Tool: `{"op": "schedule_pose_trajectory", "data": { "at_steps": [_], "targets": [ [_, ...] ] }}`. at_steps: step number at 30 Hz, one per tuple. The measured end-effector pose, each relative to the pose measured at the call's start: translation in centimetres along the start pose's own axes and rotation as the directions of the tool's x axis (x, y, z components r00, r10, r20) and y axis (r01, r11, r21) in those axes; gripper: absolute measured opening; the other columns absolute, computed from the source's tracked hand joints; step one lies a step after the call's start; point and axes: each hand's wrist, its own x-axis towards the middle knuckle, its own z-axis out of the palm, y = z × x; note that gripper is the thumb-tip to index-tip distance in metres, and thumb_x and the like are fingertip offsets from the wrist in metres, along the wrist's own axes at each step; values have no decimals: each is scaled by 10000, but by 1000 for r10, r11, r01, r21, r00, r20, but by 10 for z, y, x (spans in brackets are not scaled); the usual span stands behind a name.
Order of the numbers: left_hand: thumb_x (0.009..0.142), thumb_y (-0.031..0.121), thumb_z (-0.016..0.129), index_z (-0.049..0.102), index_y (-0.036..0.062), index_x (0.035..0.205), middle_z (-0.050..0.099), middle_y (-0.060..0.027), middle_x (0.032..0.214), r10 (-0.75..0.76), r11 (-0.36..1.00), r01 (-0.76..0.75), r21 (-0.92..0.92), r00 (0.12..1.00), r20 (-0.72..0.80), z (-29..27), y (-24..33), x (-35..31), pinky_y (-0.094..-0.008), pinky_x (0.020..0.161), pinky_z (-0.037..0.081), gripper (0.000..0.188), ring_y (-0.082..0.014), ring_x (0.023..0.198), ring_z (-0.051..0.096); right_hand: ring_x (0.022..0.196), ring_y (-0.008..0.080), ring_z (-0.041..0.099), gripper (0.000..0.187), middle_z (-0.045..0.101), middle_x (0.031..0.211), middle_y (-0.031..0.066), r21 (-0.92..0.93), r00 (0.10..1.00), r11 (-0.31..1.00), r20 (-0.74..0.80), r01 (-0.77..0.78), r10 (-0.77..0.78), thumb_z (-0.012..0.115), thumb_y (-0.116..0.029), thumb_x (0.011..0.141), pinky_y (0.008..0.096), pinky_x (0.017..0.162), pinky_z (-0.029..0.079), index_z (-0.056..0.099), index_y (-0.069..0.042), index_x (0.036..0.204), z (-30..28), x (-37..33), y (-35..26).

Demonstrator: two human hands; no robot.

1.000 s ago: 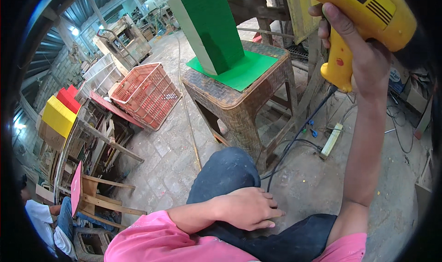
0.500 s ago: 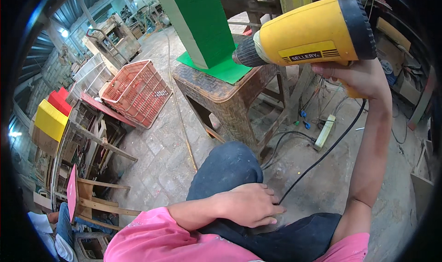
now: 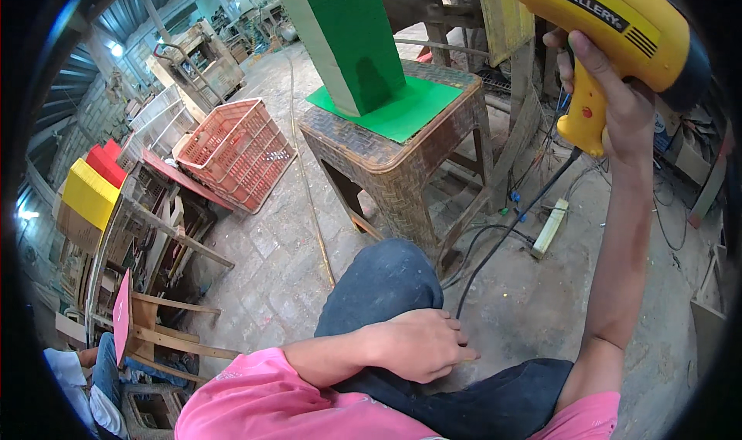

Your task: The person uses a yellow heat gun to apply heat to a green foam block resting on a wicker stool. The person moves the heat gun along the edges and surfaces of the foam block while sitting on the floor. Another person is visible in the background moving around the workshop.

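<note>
The right hand grips a raised yellow heat gun; the left hand, well apart, rests loosely on the leg. Ahead of it, a green block tops a stool; farther left, a reddish crate has indistinct contents.

The yellow pistol-shaped heat gun looks like smooth, faintly glossy plastic. The tall green block is matt and finely ridged; the flat green sheet beneath appears smooth. The brown stool has a worn, woven-textured surface. The latticed salmon-red crate seems plastic, the pink shirt soft cloth, the grey floor rough and dusty.
</note>
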Motion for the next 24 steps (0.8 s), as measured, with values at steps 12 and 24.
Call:
{"op": "schedule_pose_trajectory", "data": {
  "at_steps": [12, 24],
  "targets": [
    [843, 189, 525, 540, 39, 1160, 588, -148, 910, 3, 1000, -3, -24, 1000, 9, -1, 0, 4, -402, 886, 431, 351, -307, 942, 563, 823, 169, 656, 376, 679, 919, 85, -441, 917, 893, 386, 91, 97, 782, -21, 682, 301, 699, 557, 639, -31, 1030, -56, -16, -1],
    [840, 190, 520, 534, 40, 1147, 580, -154, 922, 0, 999, 1, -35, 1000, 14, -1, -1, 3, -412, 893, 425, 341, -322, 947, 560, 677, 92, 592, 207, 675, 864, 79, -214, 984, 966, -66, 146, -164, 678, -159, 839, 208, 578, 468, 652, -17, 987, 1, 1, 1]
  ]
}}
